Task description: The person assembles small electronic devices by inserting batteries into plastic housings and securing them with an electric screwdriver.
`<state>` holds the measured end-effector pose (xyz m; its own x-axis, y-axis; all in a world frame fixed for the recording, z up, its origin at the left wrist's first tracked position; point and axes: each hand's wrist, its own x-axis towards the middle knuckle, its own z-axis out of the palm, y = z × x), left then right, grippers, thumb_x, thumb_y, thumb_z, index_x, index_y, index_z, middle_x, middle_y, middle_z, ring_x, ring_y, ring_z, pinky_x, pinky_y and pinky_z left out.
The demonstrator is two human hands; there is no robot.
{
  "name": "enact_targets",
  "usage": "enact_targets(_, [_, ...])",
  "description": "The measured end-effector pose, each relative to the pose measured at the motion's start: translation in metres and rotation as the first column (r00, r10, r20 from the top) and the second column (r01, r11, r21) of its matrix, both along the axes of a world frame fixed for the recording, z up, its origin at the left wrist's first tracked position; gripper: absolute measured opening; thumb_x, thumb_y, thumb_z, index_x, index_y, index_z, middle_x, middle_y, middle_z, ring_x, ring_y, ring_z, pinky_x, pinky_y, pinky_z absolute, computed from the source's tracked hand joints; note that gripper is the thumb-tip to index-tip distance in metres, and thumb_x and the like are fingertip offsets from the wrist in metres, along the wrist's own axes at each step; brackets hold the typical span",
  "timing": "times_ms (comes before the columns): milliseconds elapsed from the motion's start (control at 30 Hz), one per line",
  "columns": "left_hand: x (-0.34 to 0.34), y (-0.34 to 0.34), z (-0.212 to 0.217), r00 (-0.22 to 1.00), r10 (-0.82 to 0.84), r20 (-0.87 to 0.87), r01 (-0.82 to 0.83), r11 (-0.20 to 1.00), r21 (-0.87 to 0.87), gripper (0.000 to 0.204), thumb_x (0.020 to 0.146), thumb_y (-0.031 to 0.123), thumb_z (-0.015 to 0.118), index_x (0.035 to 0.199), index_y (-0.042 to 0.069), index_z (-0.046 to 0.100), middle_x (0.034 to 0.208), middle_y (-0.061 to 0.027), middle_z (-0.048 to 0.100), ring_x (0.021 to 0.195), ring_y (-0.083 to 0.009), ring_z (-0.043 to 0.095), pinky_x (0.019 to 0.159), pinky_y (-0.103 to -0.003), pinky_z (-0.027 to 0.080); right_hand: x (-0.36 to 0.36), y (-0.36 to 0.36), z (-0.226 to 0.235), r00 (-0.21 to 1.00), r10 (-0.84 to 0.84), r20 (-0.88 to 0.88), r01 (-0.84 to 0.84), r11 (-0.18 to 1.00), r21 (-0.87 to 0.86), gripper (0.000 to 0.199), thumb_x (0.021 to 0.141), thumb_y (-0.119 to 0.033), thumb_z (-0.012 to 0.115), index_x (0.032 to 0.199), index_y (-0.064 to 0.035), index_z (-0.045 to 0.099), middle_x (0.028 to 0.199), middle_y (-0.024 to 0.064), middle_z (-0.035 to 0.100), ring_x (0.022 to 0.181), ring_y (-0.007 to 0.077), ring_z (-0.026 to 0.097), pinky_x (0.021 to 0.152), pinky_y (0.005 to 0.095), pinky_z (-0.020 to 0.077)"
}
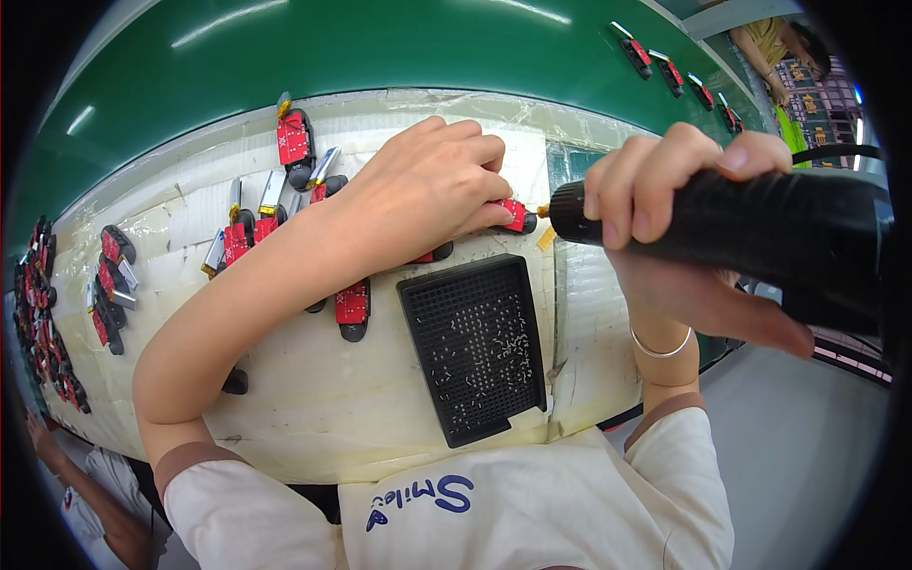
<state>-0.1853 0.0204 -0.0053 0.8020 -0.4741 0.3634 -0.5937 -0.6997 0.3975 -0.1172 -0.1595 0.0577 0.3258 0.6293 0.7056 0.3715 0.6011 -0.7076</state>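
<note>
Black screwdriver [760, 228] in right hand [684, 218]; left hand [427, 185] seemingly pins board [513, 215].

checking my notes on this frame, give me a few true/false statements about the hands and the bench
1. The right hand grips a black electric screwdriver. True.
2. The left hand rests on a small red and black part. True.
3. The black grid tray sits on the green belt. False: it lies on the pale work surface.
4. The screwdriver tip points away from the left hand. False: it points toward the part under its fingers.
</note>
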Motion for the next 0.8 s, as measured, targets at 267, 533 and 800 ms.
enact_targets(267, [0.001,0.001,-0.002,1.000,-0.002,-0.030,0.001,1.000,-0.010,0.017,0.080,0.023,0.065,0.091,0.011,0.070,0.082,-0.0044,0.055,0.081,-0.0210,0.054,0.075,-0.034,0.043,0.012,0.002,-0.011,0.999,0.026,0.032,-0.025,0.999,-0.032,0.104,0.052,-0.095,0.033,0.112,-0.0106,0.038,0.070,0.0073,0.049,0.054,0.0169,0.051,0.052,0.0316,0.0464])
enact_targets(533, [0.003,0.001,0.001,0.990,-0.035,-0.139,0.028,0.998,-0.050,0.018,0.080,0.019,0.065,0.091,0.006,0.069,0.080,-0.0072,0.056,0.081,-0.0245,0.055,0.073,-0.036,0.045,0.010,0.008,-0.019,1.000,-0.017,0.009,0.017,1.000,0.000,0.100,0.056,-0.093,0.030,0.111,-0.0094,0.039,0.068,0.0083,0.048,0.054,0.0173,0.050,0.052,0.0320,0.0462])
enact_targets(800, [0.000,0.002,0.003,0.975,-0.061,-0.212,0.039,0.994,-0.105,0.027,0.075,0.013,0.068,0.099,0.003,0.066,0.087,-0.0114,0.055,0.084,-0.0285,0.055,0.075,-0.038,0.046,0.001,0.003,-0.012,0.999,-0.042,0.013,0.042,0.999,-0.012,0.097,0.057,-0.091,0.036,0.113,-0.0114,0.039,0.068,0.0060,0.047,0.053,0.0170,0.049,0.051,0.0313,0.0435])
